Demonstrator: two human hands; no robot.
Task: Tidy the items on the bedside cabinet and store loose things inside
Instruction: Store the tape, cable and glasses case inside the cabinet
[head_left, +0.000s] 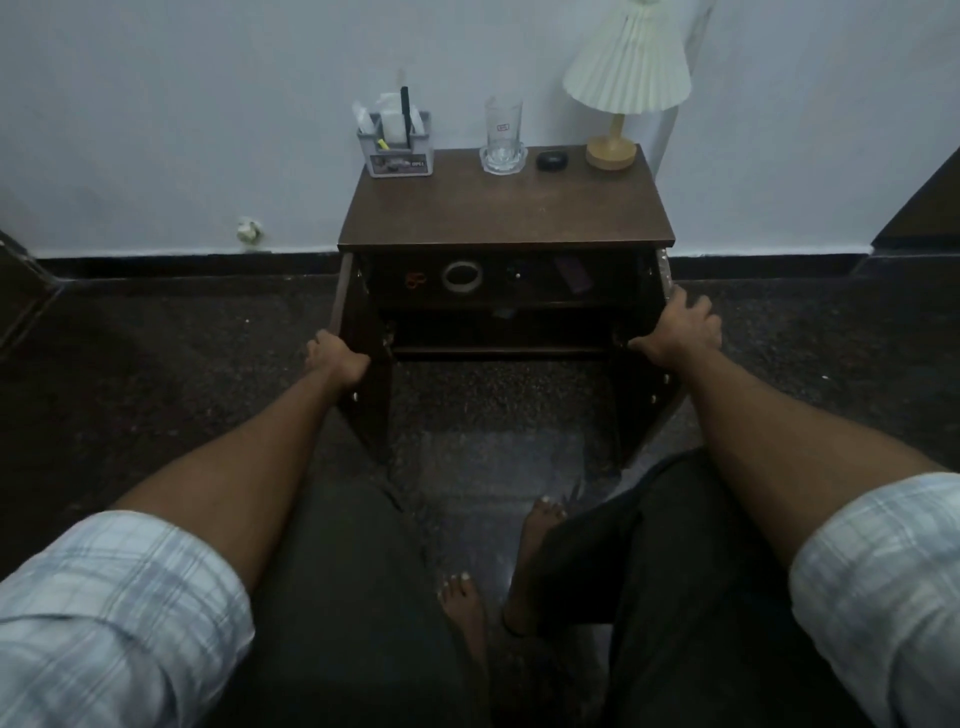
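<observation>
The dark wooden bedside cabinet (506, 213) stands against the wall with both doors swung open. My left hand (335, 356) grips the edge of the left door (363, 374). My right hand (678, 332) holds the edge of the right door (649, 384). On the upper inner shelf lie small red scissors (414, 279), a roll of tape (462, 276), a dark round item (514, 273) and a dark flat case (574, 274). On top stand a grey organiser (397, 148) with pens, a glass (503, 132) on a coaster, a small black puck (551, 160) and a lamp (621, 88).
Dark speckled floor (171, 353) surrounds the cabinet. My knees and bare feet (498, 571) are directly in front of the open doors. A wall socket (248, 228) sits low on the white wall at the left. Dark furniture edges (919, 202) show at far right and far left.
</observation>
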